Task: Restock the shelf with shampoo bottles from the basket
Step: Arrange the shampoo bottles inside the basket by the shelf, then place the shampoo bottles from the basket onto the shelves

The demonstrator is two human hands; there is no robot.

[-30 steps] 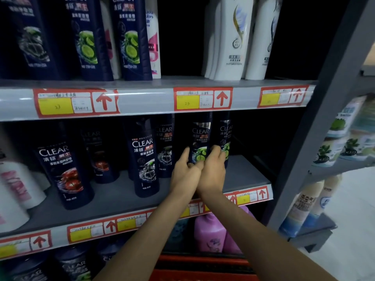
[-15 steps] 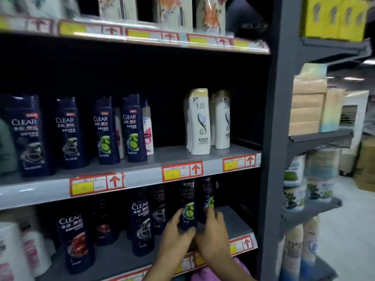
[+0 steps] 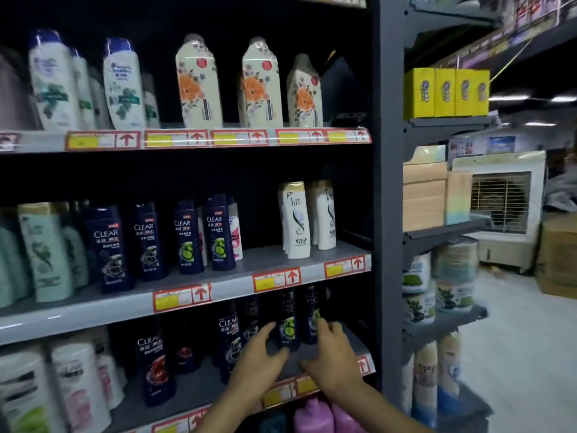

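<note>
Our left hand [image 3: 259,367] and right hand [image 3: 335,360] are apart with loose fingers, one on either side of the lime-label shampoo bottle [image 3: 288,325]. The bottle stands upright on the lower shelf [image 3: 190,392]. We judge this to be the squaring-up of a placed bottle. Next we probably need the basket, unseen here, for another bottle to set beside it.

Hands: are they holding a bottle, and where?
Left hand touches the lime bottle low on its side; right hand is close beside it. A real grip cannot be told.
</note>
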